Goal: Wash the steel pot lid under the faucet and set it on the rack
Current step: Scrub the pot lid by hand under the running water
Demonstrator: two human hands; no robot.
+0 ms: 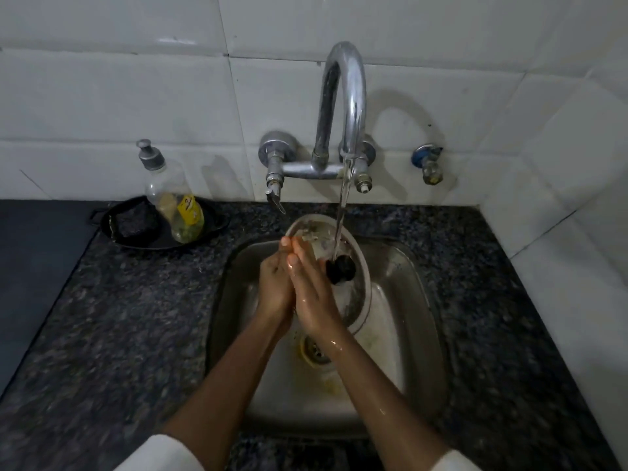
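Left hand: the left hand point(273, 287) is raised over the sink with its fingers point(284, 244) straight and close together, pointing towards the wall; its palm faces the right hand and lies against it. Whether it pinches the lid's rim cannot be told — the near edge is hidden behind both hands.
Right hand: the right hand point(311, 294), wet and glistening, is pressed alongside the left, fingers extended and nearly flat, their tips up by the lid's upper left edge. No clear grip shows; the thumb side is out of sight.
Steel pot lid: the steel pot lid point(353, 300) stands tilted on edge in the sink, just beside and behind the right hand, touching it along its left side, its face turned towards the hands. Its black knob point(341, 268) sits just right of the right hand's fingers.
Water: a stream point(341, 212) falls from the faucet point(343, 107) and lands on the lid at the knob.
Sink: the steel sink point(418, 321) holds the lid and a drain point(314, 350) with a yellowish ring, partly covered by the right wrist.
Black dish: a shallow black dish point(136, 241) on the dark speckled counter point(492, 300), left of the faucet, holds a dark scrubber point(137, 219) and a clear pump bottle point(173, 198) with a yellow label — a little yellow-green liquid sits at its bottom.
Wall: white tiles point(102, 96) behind, with a small blue-capped tap point(428, 163) to the right.
Sleeves: pale cuffs point(159, 453) at the lower edge.
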